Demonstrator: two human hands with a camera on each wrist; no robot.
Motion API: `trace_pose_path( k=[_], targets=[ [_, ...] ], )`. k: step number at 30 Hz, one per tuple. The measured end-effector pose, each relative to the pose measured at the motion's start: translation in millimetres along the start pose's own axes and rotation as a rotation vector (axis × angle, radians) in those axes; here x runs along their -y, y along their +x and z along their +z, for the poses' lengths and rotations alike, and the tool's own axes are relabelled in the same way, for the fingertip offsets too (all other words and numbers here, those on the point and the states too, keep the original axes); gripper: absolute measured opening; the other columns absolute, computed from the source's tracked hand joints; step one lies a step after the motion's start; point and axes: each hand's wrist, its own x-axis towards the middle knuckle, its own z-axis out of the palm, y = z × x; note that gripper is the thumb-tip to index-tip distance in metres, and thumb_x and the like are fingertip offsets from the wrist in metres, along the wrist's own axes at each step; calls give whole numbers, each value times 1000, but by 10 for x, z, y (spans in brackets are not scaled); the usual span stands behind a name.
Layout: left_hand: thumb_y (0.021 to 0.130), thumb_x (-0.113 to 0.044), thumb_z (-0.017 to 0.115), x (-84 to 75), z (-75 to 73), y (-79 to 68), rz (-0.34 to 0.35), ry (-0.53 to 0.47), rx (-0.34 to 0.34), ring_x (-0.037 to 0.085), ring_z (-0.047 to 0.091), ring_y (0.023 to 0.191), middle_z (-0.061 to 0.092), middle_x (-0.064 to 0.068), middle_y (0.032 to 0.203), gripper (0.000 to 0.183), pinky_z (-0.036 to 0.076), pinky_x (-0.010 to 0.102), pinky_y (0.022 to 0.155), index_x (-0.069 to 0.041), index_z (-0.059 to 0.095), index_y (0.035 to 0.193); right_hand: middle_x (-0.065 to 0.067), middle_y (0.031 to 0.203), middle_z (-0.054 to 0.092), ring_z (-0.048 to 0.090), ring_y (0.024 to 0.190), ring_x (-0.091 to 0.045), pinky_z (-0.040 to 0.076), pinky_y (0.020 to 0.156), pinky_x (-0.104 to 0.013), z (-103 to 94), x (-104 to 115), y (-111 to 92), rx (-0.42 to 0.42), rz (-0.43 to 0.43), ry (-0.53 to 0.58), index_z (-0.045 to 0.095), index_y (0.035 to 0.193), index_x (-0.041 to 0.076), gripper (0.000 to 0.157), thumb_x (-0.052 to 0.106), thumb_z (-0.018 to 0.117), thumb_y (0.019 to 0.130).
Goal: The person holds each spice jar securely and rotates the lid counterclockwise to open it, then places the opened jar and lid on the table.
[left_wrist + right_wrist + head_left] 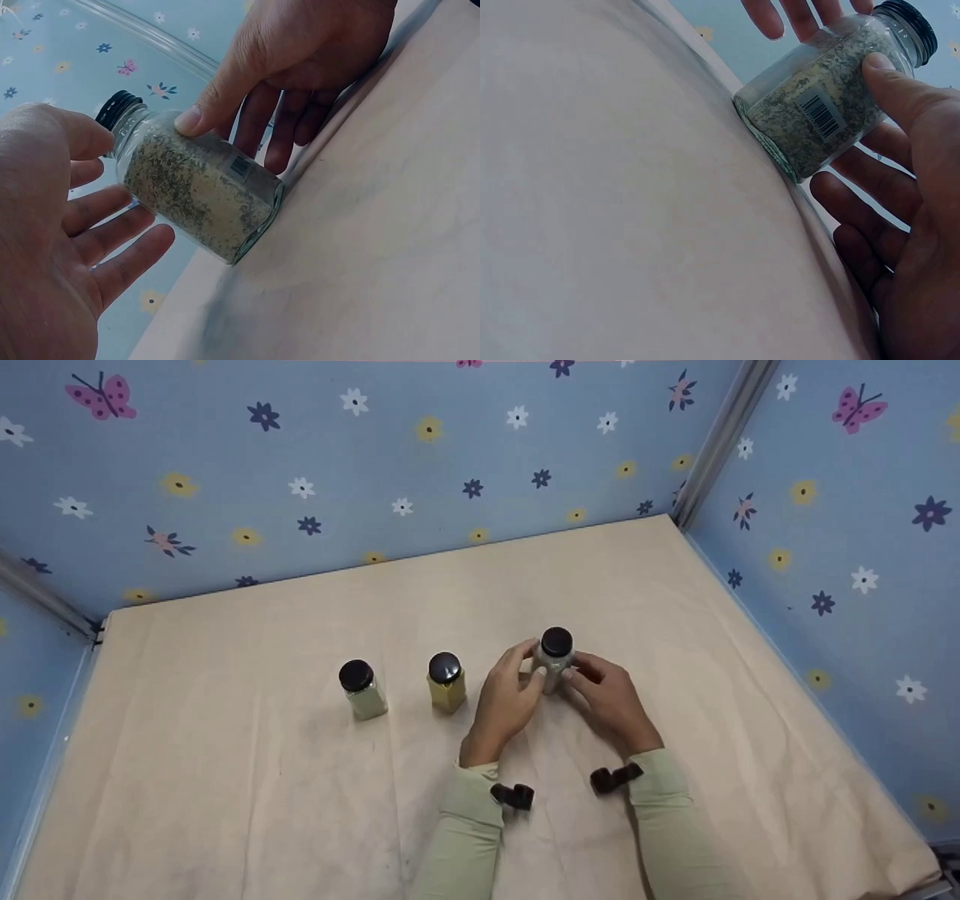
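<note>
Both hands meet at a clear glass spice jar (pixel 553 666) with a black cap, right of the other two jars. Greenish-grey and tan flakes fill much of the jar (pixel 199 191), and a barcode label (pixel 821 112) shows on one side. My left hand (pixel 506 697) holds it near the neck with thumb and index finger; its other fingers are spread beside the glass. With thumb on the side and fingers behind, my right hand (pixel 611 701) grips the body. The jar stands roughly upright; whether its base touches the cloth I cannot tell.
A jar with pale green contents (pixel 366 699) and a jar with yellow contents (pixel 448 694), both black-capped, stand left of the hands. Beige cloth (pixel 225 750) covers the table. Blue flowered panels (pixel 390 450) rise at its back and sides.
</note>
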Motion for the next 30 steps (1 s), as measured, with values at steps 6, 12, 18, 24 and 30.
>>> trace_pose_path(
  k=[6,12,18,24,30],
  targets=[
    [97,-15,61,4,43,-34,-5,31,4,16,53,129,58,9,139,51,46,31,102,-5,51,146,-1,128,66,60,118,-20,45,103,-42,11,-36,-52,-5,8,-4,67,132,17,46,45,68,95],
    [98,-16,60,-2,17,-4,-2,29,-3,19,48,135,55,10,144,53,36,35,112,-6,49,148,0,129,65,59,118,-19,44,103,-42,20,-3,-17,-5,12,12,66,133,18,51,50,68,93],
    [98,-19,59,-35,29,35,-22,26,-7,18,48,133,56,9,141,52,39,36,109,-7,49,148,2,129,65,60,116,-16,46,100,-42,9,37,4,0,-24,9,65,135,19,48,48,65,96],
    [99,-22,57,-74,70,40,-53,39,-27,19,50,131,57,8,139,51,38,36,110,-8,50,148,3,127,66,60,115,-14,47,99,-41,8,47,-16,0,-49,-1,65,135,21,47,49,64,96],
    [101,-23,57,-70,57,26,-69,10,-12,18,50,132,56,9,142,51,38,36,110,-7,49,148,0,129,65,60,116,-18,46,101,-42,29,52,-46,-29,-23,6,66,133,18,50,48,67,94]
  ],
)
